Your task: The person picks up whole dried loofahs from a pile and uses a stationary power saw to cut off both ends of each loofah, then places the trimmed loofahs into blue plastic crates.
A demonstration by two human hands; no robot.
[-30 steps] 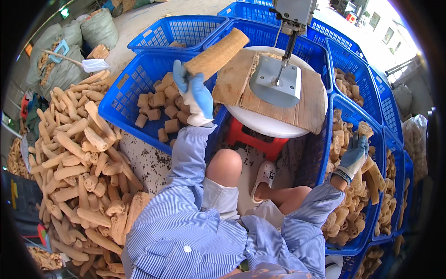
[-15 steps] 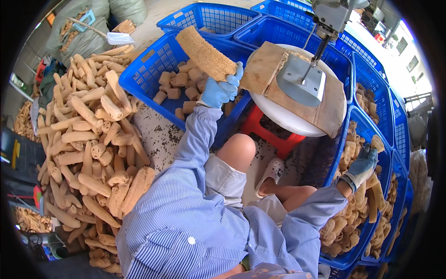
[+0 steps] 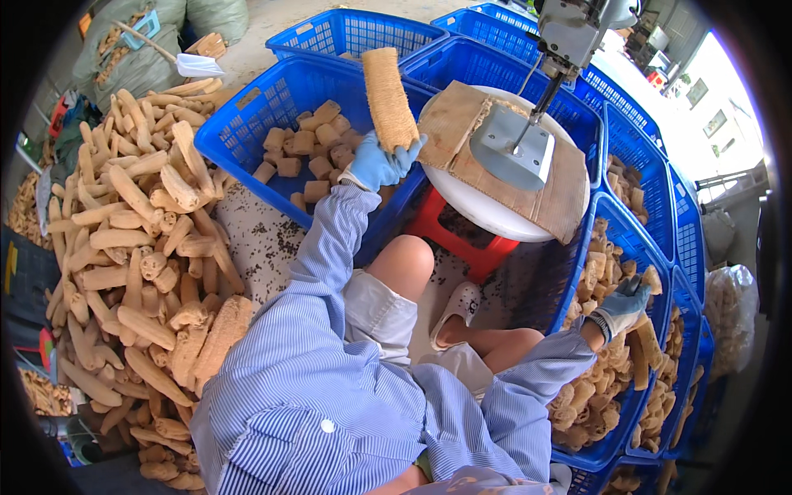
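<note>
My left hand (image 3: 379,162), in a blue-palmed glove, is closed round the lower end of a long tan loofah (image 3: 388,95). The loofah stands almost upright over a blue basket (image 3: 216,136) that holds several short loofah pieces (image 3: 304,143). To the right, my gloved right hand (image 3: 620,308) grips a small loofah end piece (image 3: 652,280) above another blue basket (image 3: 631,221), heaped with scrap pieces (image 3: 590,404). Between the hands is a cutting machine (image 3: 569,37) with a grey metal guard (image 3: 511,148), above a round white top (image 3: 495,219) covered with cardboard (image 3: 445,124).
A big heap of whole loofahs (image 3: 132,239) lies on the left. More blue baskets (image 3: 355,25) ring the machine at the back and right. A red stool (image 3: 470,239) stands under the round top. Behind the heap are a white scoop (image 3: 200,66) and green sacks (image 3: 216,21).
The long loofah in my left hand has swung from leaning left to nearly upright. My right hand still holds the end piece over the scrap basket. The whole view has shifted slightly.
</note>
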